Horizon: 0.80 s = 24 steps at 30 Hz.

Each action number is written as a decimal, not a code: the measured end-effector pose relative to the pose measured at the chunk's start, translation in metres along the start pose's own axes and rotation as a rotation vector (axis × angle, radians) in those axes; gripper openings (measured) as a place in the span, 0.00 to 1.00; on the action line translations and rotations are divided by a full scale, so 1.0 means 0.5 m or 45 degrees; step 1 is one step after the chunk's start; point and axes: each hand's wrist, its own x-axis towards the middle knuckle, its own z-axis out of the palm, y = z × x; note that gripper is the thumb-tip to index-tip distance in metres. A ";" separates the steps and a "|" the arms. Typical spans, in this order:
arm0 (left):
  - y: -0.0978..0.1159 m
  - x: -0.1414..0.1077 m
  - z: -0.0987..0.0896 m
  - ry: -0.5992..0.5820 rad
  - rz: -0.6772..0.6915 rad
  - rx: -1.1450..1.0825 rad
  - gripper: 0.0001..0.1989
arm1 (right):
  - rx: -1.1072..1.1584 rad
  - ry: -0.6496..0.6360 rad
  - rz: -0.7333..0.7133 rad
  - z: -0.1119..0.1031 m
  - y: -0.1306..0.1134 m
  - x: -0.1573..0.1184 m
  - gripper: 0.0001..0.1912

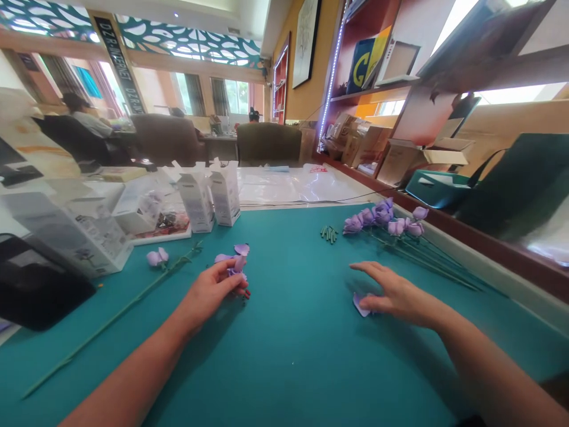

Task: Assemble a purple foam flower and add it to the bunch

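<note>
Two hands are seen over the teal tabletop [293, 332]. Purple petals [234, 265] are pinched by the left hand [212, 292] fingers. One pale petal [361, 304] is touched by the right hand [395, 295], fingers spread flat. Printing on the white boxes [208, 194] cannot be read; a large "G" shows on a shelved book [361, 62].

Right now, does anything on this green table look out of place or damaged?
Nothing looks damaged. Loose purple petals lie scattered by the left hand, apart from the bunched flowers at the right. One long stem lies alone, slanting across the table. The right hand covers another petal.
</note>
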 end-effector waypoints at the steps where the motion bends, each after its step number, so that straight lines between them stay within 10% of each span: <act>1: 0.000 0.000 0.001 0.003 0.001 -0.005 0.26 | -0.004 -0.003 0.001 0.019 0.009 -0.010 0.37; 10: -0.016 0.003 0.006 -0.050 -0.039 -0.043 0.27 | -0.177 0.223 -0.211 0.189 -0.038 0.086 0.25; 24: -0.028 0.008 -0.003 -0.058 0.000 -0.058 0.24 | 0.166 0.277 -0.388 0.217 -0.197 0.330 0.22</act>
